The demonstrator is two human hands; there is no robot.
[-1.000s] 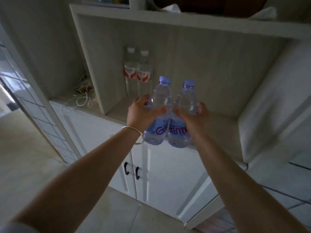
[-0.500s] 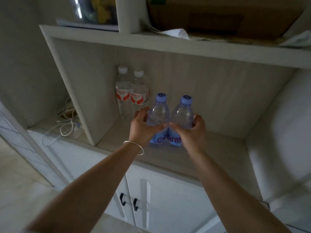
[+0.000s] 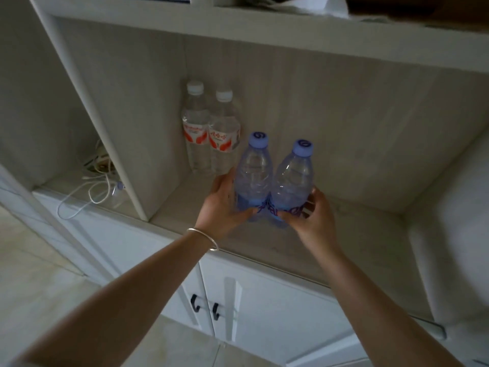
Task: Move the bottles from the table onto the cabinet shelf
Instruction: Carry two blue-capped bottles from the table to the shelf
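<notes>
Gripping two clear blue-capped plastic bottles upright over the pale wooden cabinet shelf, left hand and right hand hiding labels; bases indistinct.

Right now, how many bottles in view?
4, maybe more hidden. Two white-capped bottles stand in the shelf's back left corner; two blue-capped bottles stand side by side, gripped by left hand and right hand.

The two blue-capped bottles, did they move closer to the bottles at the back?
Yes. The two blue-capped bottles went forward over the shelf edge and now sit inside, nearer the red-labelled bottles at the back, with both hands around them.
</notes>
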